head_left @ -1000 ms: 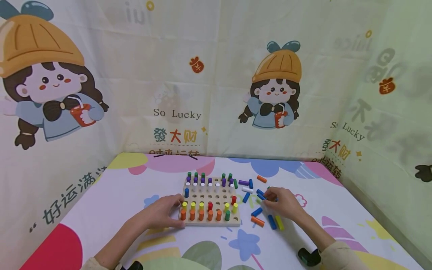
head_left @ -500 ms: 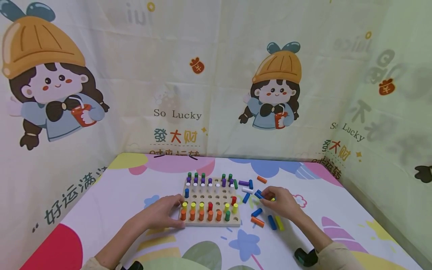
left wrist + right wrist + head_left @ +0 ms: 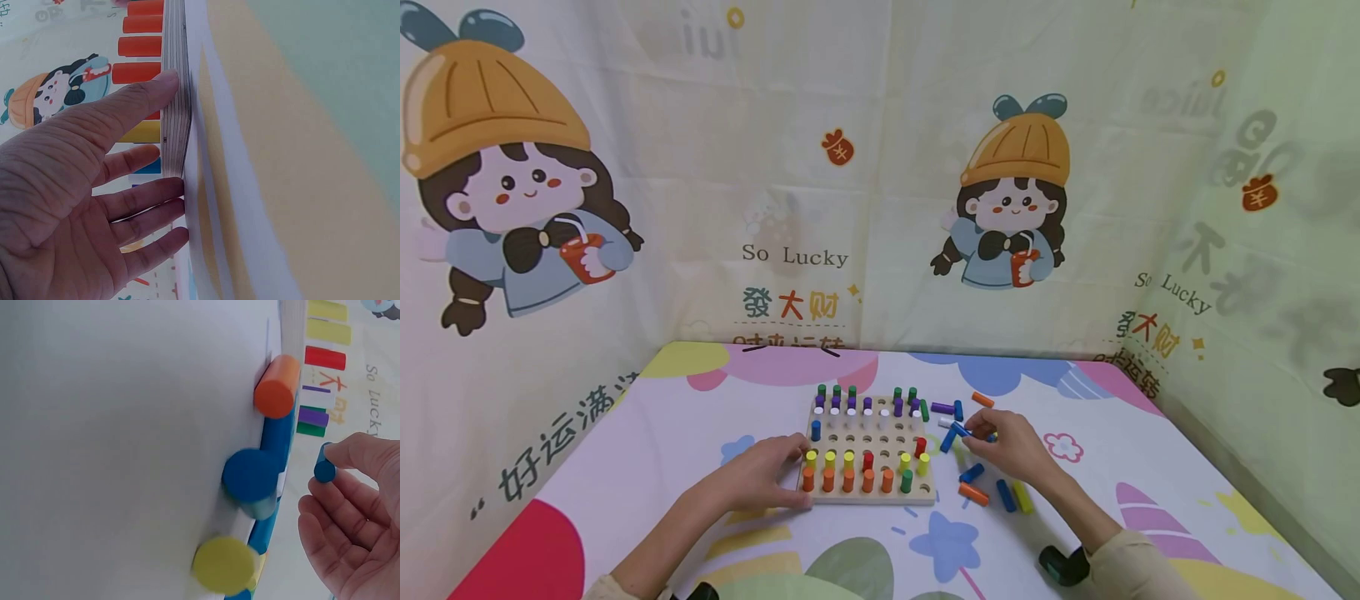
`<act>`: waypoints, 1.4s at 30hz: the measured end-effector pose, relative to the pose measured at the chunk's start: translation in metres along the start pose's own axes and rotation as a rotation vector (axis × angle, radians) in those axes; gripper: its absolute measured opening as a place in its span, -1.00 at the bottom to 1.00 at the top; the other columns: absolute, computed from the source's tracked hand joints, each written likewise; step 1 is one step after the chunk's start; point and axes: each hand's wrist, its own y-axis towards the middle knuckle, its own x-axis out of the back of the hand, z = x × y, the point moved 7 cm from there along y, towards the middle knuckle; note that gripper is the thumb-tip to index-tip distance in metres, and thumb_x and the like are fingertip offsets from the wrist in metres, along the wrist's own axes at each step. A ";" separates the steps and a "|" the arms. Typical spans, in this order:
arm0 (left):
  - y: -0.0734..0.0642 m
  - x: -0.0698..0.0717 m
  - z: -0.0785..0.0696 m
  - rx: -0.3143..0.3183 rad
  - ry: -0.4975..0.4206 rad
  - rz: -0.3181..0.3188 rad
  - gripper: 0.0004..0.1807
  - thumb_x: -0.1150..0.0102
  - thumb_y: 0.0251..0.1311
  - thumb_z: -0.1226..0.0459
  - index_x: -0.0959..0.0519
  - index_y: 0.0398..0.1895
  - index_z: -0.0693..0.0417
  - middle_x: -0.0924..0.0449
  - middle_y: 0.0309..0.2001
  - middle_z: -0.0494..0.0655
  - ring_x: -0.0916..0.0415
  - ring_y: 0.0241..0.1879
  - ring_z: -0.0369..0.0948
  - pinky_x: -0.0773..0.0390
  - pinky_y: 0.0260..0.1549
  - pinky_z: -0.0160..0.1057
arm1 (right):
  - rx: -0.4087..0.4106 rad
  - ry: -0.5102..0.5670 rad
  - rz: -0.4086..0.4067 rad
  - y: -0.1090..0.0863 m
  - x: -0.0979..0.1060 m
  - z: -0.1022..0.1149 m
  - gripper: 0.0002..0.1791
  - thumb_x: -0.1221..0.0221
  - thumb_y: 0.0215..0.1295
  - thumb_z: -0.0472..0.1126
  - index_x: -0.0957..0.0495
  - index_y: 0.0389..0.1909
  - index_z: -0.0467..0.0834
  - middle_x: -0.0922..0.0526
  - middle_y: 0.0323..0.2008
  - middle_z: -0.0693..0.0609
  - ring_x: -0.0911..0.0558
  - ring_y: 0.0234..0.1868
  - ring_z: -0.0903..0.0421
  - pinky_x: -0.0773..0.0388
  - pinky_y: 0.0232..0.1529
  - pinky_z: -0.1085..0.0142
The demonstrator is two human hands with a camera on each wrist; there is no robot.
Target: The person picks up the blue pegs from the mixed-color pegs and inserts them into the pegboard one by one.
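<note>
A wooden pegboard (image 3: 868, 499) lies in the middle of the table with rows of upright coloured pegs and several bare holes. At its left front corner my left hand (image 3: 760, 473) rests, thumb on the front edge, other fingers relaxed along the left side. In the left wrist view the thumb presses the board's side. To the right of the board my right hand (image 3: 1009, 446) pinches a blue peg (image 3: 324, 464) between thumb and index finger, above the loose pegs. The remaining fingers of that hand are loosely bent. A blue peg (image 3: 948, 440) lies just below the held one.
Loose pegs lie right of the board: an orange peg (image 3: 982, 400) at the back, a purple peg (image 3: 942, 408), another orange peg (image 3: 973, 494) and a yellow peg (image 3: 1022, 497) nearer me. A green peg (image 3: 924, 410) lies by the board's right edge. A printed curtain (image 3: 895, 208) surrounds the table.
My right hand has picked up a blue peg from the loose pegs and moved left with it, towards the board. The left hand has stayed at the board's corner.
</note>
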 end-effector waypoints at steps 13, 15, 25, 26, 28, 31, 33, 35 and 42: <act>0.000 0.000 -0.001 -0.020 0.012 -0.009 -0.27 -0.61 -0.04 -0.01 -0.51 0.14 0.11 -0.64 0.04 0.05 -0.54 0.10 0.05 -0.49 0.19 0.22 | 0.059 0.041 -0.025 0.006 -0.004 0.017 -0.84 -0.40 0.25 -0.24 -0.71 -0.17 -0.13 -0.71 -0.33 0.14 -0.64 -0.27 0.19 -0.61 -0.21 0.34; 0.000 0.000 -0.001 -0.016 0.011 -0.007 -0.27 -0.61 -0.04 -0.02 -0.51 0.13 0.11 -0.63 0.04 0.05 -0.54 0.10 0.03 -0.49 0.19 0.22 | 0.066 0.051 -0.023 0.006 -0.005 0.020 -0.84 -0.40 0.26 -0.24 -0.71 -0.16 -0.12 -0.72 -0.31 0.13 -0.64 -0.27 0.19 -0.61 -0.22 0.34; -0.001 0.002 -0.004 -0.026 0.013 0.001 -0.28 -0.61 -0.04 -0.01 -0.51 0.12 0.10 -0.63 0.05 0.06 -0.54 0.10 0.07 -0.49 0.18 0.22 | 0.106 0.084 -0.025 0.009 -0.011 0.034 -0.85 -0.40 0.26 -0.25 -0.70 -0.17 -0.14 -0.72 -0.35 0.13 -0.64 -0.30 0.19 -0.60 -0.31 0.38; -0.001 0.002 -0.004 -0.027 0.012 0.000 -0.29 -0.61 -0.04 -0.01 -0.51 0.12 0.10 -0.63 0.05 0.06 -0.54 0.10 0.07 -0.49 0.18 0.22 | 0.105 0.089 -0.024 0.009 -0.012 0.036 -0.84 -0.40 0.26 -0.25 -0.70 -0.17 -0.14 -0.72 -0.35 0.13 -0.64 -0.30 0.19 -0.61 -0.29 0.37; -0.002 0.002 -0.004 -0.031 0.012 -0.001 -0.29 -0.61 -0.03 -0.01 -0.51 0.12 0.10 -0.63 0.06 0.07 -0.54 0.11 0.07 -0.49 0.18 0.22 | 0.099 0.096 -0.023 0.011 -0.014 0.039 -0.83 -0.41 0.26 -0.24 -0.70 -0.16 -0.13 -0.73 -0.33 0.13 -0.65 -0.29 0.20 -0.62 -0.24 0.35; -0.002 0.002 -0.005 -0.044 0.006 -0.002 -0.29 -0.61 -0.03 0.00 -0.51 0.12 0.12 -0.63 0.05 0.07 -0.54 0.10 0.08 -0.49 0.17 0.23 | 0.085 0.109 -0.020 0.012 -0.016 0.043 -0.83 -0.41 0.26 -0.23 -0.70 -0.15 -0.13 -0.73 -0.31 0.13 -0.67 -0.26 0.20 -0.64 -0.19 0.32; -0.002 0.002 -0.005 -0.043 0.003 -0.002 -0.28 -0.61 -0.03 0.00 -0.51 0.13 0.13 -0.63 0.05 0.07 -0.54 0.10 0.08 -0.49 0.17 0.23 | 0.075 0.115 -0.018 0.013 -0.018 0.045 -0.83 -0.41 0.26 -0.23 -0.70 -0.15 -0.12 -0.73 -0.31 0.13 -0.67 -0.26 0.20 -0.65 -0.18 0.31; -0.002 0.002 -0.004 -0.034 0.002 -0.003 -0.28 -0.61 -0.03 0.00 -0.51 0.14 0.13 -0.63 0.05 0.07 -0.54 0.11 0.07 -0.48 0.18 0.23 | 0.076 0.114 -0.019 0.014 -0.020 0.047 -0.83 -0.41 0.26 -0.23 -0.70 -0.15 -0.11 -0.73 -0.31 0.13 -0.67 -0.26 0.20 -0.66 -0.18 0.31; -0.002 0.001 -0.002 -0.010 0.004 -0.005 -0.28 -0.61 -0.04 0.00 -0.51 0.14 0.11 -0.63 0.05 0.06 -0.53 0.12 0.06 -0.47 0.21 0.23 | 0.108 0.127 -0.019 0.017 -0.025 0.058 -0.84 -0.42 0.25 -0.24 -0.71 -0.17 -0.12 -0.74 -0.32 0.12 -0.66 -0.27 0.18 -0.64 -0.24 0.36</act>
